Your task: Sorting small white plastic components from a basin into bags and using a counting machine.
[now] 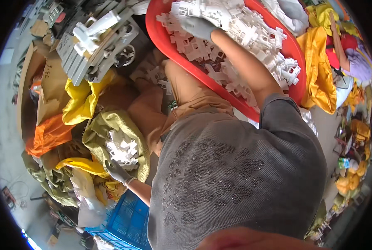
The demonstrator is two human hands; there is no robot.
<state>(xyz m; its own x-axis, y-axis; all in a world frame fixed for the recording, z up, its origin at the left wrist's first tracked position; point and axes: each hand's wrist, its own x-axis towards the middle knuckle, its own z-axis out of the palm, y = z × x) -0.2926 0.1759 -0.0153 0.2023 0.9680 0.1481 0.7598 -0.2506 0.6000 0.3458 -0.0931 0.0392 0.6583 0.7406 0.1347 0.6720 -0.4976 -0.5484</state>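
Parts (252,34), long axes seemingly mixed

From head height, the scene is viewed steeply downward through a wide fisheye lens; the dark-grey short-sleeved shirt (236,175) is seen close, the oblong red plastic tub (163,39) farther off

Shows, far left, a brown cardboard box (50,89) with an orange sack (48,135) nearer and a yellow sack (78,106) beside; has, near left, a blue crate (125,218); far right, a golden-yellow sheet (318,75).
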